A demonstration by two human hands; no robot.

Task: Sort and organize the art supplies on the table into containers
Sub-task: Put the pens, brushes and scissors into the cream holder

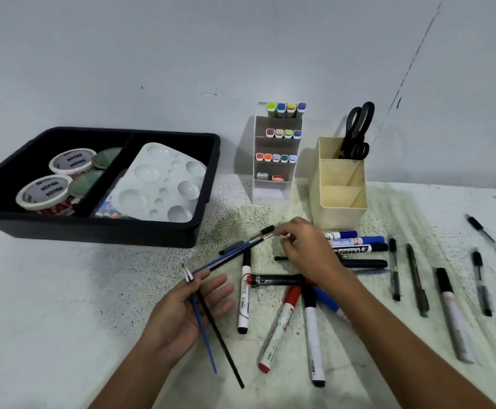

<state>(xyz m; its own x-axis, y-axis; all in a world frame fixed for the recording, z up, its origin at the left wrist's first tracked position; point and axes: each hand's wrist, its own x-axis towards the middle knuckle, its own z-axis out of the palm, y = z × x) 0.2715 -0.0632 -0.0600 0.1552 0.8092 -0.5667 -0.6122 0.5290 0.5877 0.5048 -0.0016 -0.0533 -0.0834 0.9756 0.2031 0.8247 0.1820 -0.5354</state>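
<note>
Lying across left hand, brushes bristle-end away

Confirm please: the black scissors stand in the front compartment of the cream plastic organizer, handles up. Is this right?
Not quite. In the head view the black scissors stand in the back compartment of the cream plastic organizer, handles up; the front compartments show nothing inside.

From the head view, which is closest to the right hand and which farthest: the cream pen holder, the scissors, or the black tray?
From the right hand:
1. Cream pen holder, just behind it.
2. Scissors, standing in the holder's rear compartment.
3. Black tray, far left, holding the palette and tape rolls.
</note>
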